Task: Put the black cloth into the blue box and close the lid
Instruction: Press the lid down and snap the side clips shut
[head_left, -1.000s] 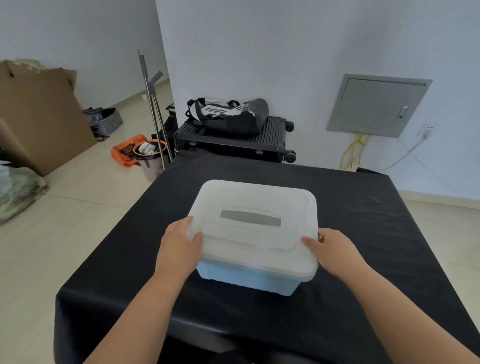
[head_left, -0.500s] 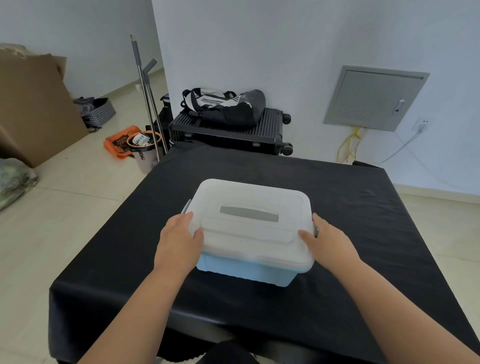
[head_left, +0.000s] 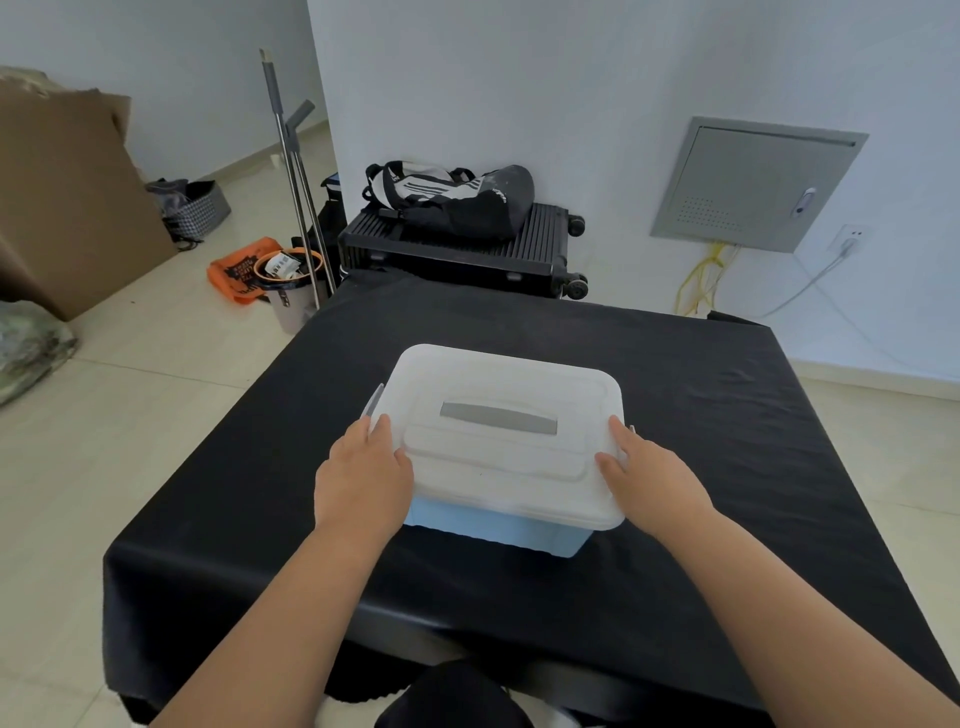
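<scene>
The tabletop is the largest thing here, square and draped in a matte black covering that hangs over its edges with faint creases. In the middle of it stands the blue box, a rectangular tub of smooth, stiff pale-blue plastic with rounded corners. On top sits the lid, frosted, translucent white plastic with stepped ridges and a flat grey handle recessed across its centre. At the left end a small clear latch stands flipped outward and up, so that side looks unfastened; the latch on the right end is mostly hidden.

The black cloth is not visible as a separate piece anywhere; I judge it is already inside the box, though the cloudy lid does not let me confirm this.

The left hand lies spread over the left near corner of the lid, fingers curled around the edge by the latch. The right hand lies likewise on the right end, fingers along the rim, thumb on top. Both press on the lid rather than lift it.

The box should feel light and rigid, its plastic slick, the lid slightly flexible. The ends, at the latches, are the places to hold and squeeze.
</scene>
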